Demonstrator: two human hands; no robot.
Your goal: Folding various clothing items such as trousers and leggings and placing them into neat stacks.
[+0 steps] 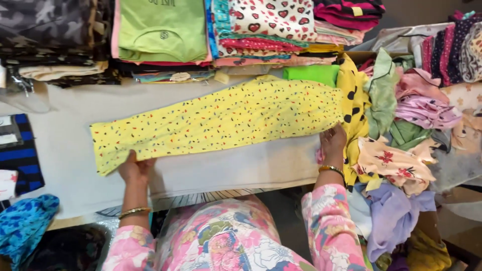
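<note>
Our left hand is pinching the lower left corner of the yellow speckled garment, thumb on top and fingers tucked under the edge, so it's closed on the cloth and keeping that end flat. Our right hand is at the other end, fingers curled down onto the fabric right where it meets the messy pile; it looks closed on the edge there too, though the fingertips are partly hidden so we can't swear to how tight the grip is. Held at both ends like that, the garment lies stretched out long and smooth, running at a slight slant across the pale cloth covering the bench, which makes sense if you want it flat with no wrinkles. Both wrists have gold bangles, and the sleeves are pink floral. Just past the right hand is a loose heap of unfolded clothes, pinks, greens, lilac, a peach piece with red flowers, all jumbled together and spilling off the bench edge. Along the far side sit neat folded stacks, a lime green top, a heart-print piece and some camo, kept well apart from the heap. Down at the near left corner there's a blue patterned cloth, away from the hands.
</note>
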